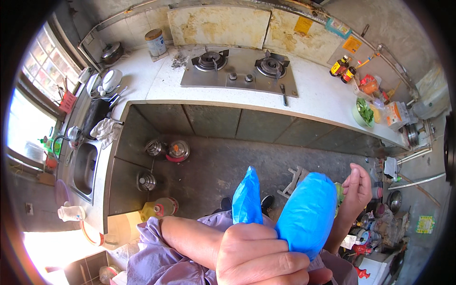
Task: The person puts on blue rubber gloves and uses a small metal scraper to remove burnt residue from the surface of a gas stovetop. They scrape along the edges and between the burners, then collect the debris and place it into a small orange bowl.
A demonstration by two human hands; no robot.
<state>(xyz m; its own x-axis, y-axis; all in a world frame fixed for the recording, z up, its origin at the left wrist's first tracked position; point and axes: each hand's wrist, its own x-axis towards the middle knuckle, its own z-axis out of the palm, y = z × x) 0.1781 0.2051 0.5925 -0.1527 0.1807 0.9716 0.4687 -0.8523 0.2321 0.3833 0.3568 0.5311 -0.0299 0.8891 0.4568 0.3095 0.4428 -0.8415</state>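
My left hand (263,254) is closed in a fist around a blue plastic bag (308,210), low in the picture and close to the camera. The bag's rounded, filled part bulges out to the right of the fist, and a pointed, crumpled end stands up above the knuckles. My right hand (358,185) is raised to the right of the bag, apart from it, with fingers bent and the thumb near the fingertips. Something pale green shows partly between the bag and that hand; what it is I cannot tell.
Ahead runs a white counter (160,80) with a two-burner gas stove (238,71), sauce bottles and a bowl of green leaves (364,112). A sink (85,169) is at left. On the floor are metal pots (178,150), an oil jug (165,207) and a wooden stool (294,181). Clutter lines the right.
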